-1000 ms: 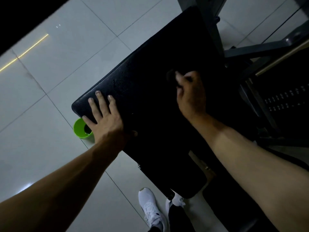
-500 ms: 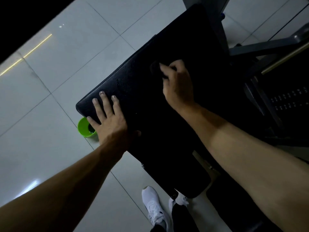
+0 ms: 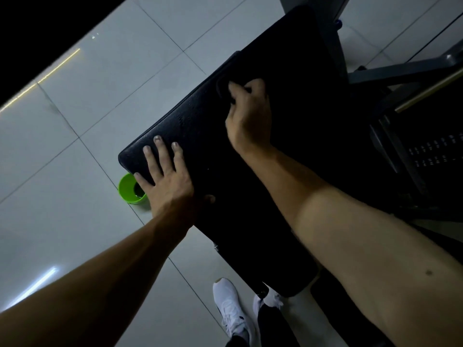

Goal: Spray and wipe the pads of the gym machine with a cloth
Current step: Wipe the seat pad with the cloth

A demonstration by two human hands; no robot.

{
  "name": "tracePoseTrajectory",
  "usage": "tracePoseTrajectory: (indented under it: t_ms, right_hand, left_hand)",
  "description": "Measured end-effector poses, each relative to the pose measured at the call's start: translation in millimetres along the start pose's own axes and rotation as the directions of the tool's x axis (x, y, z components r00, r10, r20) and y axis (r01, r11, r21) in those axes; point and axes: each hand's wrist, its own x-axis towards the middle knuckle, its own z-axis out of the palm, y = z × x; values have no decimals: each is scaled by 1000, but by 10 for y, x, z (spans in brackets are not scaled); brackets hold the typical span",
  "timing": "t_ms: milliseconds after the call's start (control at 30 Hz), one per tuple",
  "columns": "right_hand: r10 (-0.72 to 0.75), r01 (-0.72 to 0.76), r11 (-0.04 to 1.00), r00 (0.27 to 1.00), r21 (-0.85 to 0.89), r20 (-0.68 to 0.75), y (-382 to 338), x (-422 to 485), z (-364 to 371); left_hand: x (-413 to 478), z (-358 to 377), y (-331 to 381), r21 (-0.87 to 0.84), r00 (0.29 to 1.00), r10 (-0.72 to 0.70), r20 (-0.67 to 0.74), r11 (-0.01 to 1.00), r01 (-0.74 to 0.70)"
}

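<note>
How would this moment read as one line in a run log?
right hand: grips dark cloth on black pad | left hand: flat on pad's corner | green cup: on floor

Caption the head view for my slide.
Right hand holds a dark cloth on the pad; left hand rests flat on it.

No legible text, brand or number is being shown. Rows of pale marks are being displayed on the weight stack [image 3: 436, 152], and faint embossing on the black pad [image 3: 225, 171], all too small or dim to be read.
</note>
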Motion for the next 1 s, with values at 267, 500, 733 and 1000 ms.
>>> tracePoseTrajectory:
  t_ms: [267,500,733,1000]
  right_hand:
    - [-272,283,959,935,-15,229,-190,-16,-52]
    - [-222,232,973,922,6,318,-640,-237,145]
    - [-149,179,972,970,-151,193,-192,334,-32]
    - [-447,457,888,828,53,339,-260,-634,37]
  left_hand:
    - [-5,11,-24,-2,1000,6,10,1000,-6]
    - [-5,10,-8,6,1000,-5,-5,1000,5]
    - [-8,40,-37,-2,1000,8,-23,1000,-8]
    - [4,33,-39,5,1000,5,-11,1000,-5]
